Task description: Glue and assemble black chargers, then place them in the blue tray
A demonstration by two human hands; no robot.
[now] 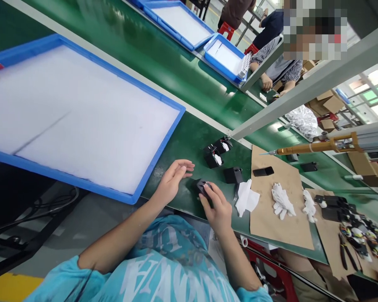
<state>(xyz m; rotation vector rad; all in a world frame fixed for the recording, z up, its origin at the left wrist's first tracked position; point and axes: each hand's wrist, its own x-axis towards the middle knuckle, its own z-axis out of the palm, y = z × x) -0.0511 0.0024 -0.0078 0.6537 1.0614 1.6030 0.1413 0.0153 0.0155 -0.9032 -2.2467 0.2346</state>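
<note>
Right hand (pixel 218 205) grips a black box (pixel 200 187) at the table (pixel 189 144). Clock from box: left hand (pixel 174 177) at 10, fingers extended, near it; blue tray (pixel 156 155) at 10, farther out; two black cases (pixel 211 160) at 1; white paper (pixel 246 199) between 3 and 4; white glove (pixel 282 201) at 3, on brown paper (pixel 266 226).

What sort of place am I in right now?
Probably a factory assembly workshop. Long green workbenches run side by side, the right hand holds a black box with similar ones nearby, and pliers lie by a heap of wired parts.
</note>
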